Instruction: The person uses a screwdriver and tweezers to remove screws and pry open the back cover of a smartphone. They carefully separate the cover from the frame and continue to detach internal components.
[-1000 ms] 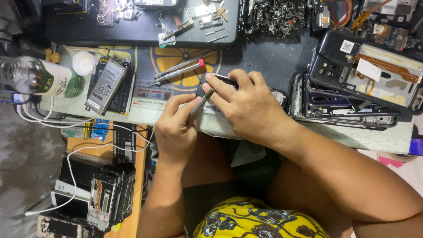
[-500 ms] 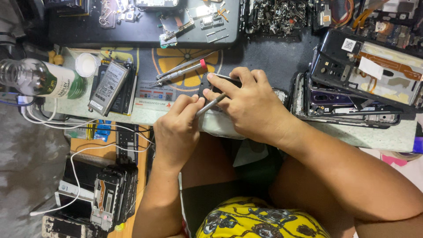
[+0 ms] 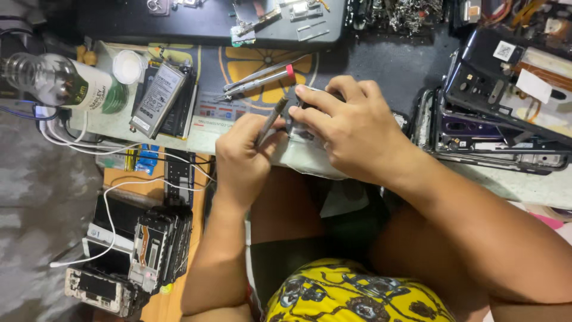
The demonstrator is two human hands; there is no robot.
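The small dark phone part (image 3: 293, 106) lies near the front edge of the bench (image 3: 238, 134), about midway along it, pinned under the right hand (image 3: 351, 131). Against the picture from half a second ago, the slim grey metal screwdriver (image 3: 271, 120) stands a little steeper and its tip has stayed on the part's left side; both hands sit in much the same place.

Open room is scarce. Just behind the part, towards the back edge, lie the silver tweezers and red-tipped metal tool (image 3: 262, 76), close enough to be near the right fingertips. To the right, a stack of opened dark phone frames (image 3: 494, 119) fills the right end of the bench. To the left, a grey flat phone battery (image 3: 158, 100) rests on a dark frame, with a white round cap (image 3: 128, 65) and a clear plastic bottle with a green label (image 3: 59, 83) lying on its side by the left end. White cables (image 3: 107, 146) trail over the front edge there.

The left hand (image 3: 244, 158) comes up from below the front edge, its fingers closed tight around the screwdriver, the shaft slanting up and to the right. The right hand reaches in from the right, palm down, fingers curled narrowly over the part and holding it, forearm crossing the lap.
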